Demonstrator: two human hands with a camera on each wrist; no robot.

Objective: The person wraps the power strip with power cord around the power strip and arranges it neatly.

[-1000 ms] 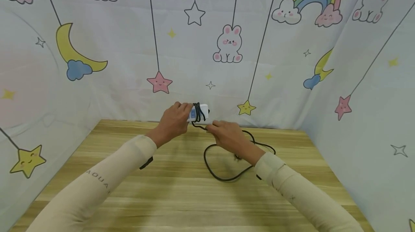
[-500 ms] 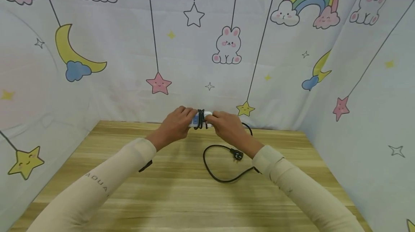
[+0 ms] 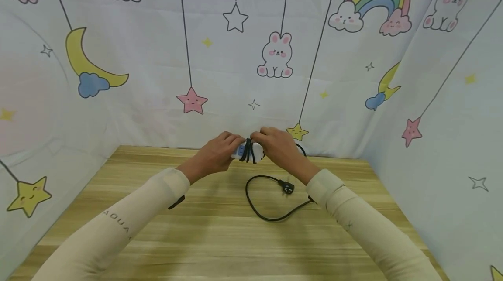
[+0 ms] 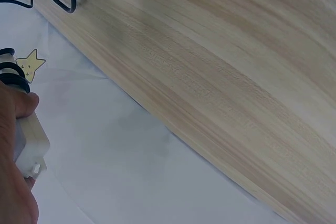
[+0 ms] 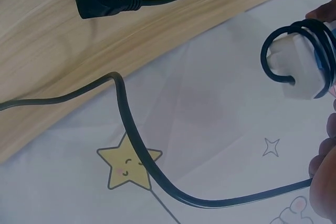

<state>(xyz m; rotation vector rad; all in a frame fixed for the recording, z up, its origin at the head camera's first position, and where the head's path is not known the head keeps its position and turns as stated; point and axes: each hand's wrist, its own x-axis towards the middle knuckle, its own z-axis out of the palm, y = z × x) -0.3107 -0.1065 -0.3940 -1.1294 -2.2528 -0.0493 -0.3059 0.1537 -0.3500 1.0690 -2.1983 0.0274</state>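
Observation:
A white power strip [image 3: 257, 152] with blue socket faces is up near the table's far edge, several turns of its black cord [image 3: 247, 152] wound round it. My left hand [image 3: 216, 152] grips its left end, thumb on the near side in the left wrist view. At the right end, my right hand [image 3: 280, 148] pinches the cord; in the right wrist view the cord [image 5: 210, 203] runs from those fingers down to the table. The black plug [image 3: 286, 186] lies on the table below the right hand, prongs showing, beside a loose loop of cord [image 3: 251, 202].
The wood-grain table [image 3: 220, 237] ends at a white cloth backdrop [image 3: 157, 119] printed with stars, rabbits and a rainbow. Similar cloth hangs along both sides. A dark strap [image 3: 177, 202] shows under the left sleeve.
The right hand has carried the cord up and over the power strip's right end, and another turn lies on it. The strip has shifted slightly right and down. The plug has come into fuller view.

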